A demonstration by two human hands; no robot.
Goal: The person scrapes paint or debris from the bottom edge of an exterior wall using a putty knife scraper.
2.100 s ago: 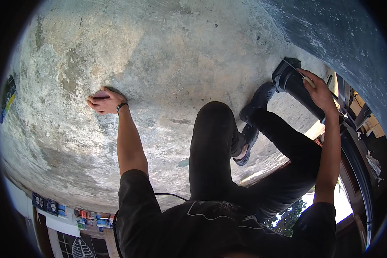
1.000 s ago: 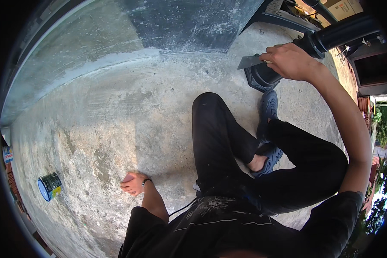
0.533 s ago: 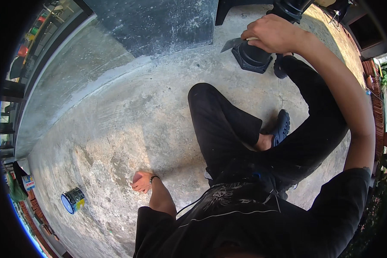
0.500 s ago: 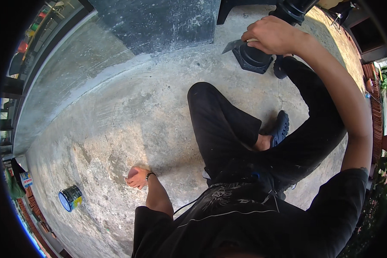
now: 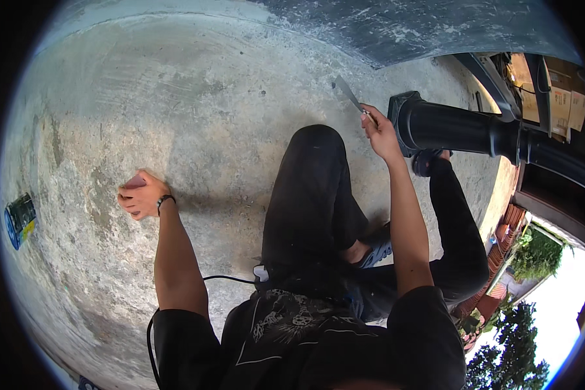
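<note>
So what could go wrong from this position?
The right hand holds a scraper with its blade bare beside the black post; a slip could drive it toward the bent knee. The left hand props on rough concrete floor, so shifting weight may scrape the palm.

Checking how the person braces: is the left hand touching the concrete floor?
Touching. The head view shows the left hand planted knuckles-down on the grey concrete floor, with no gap beneath it.
</note>
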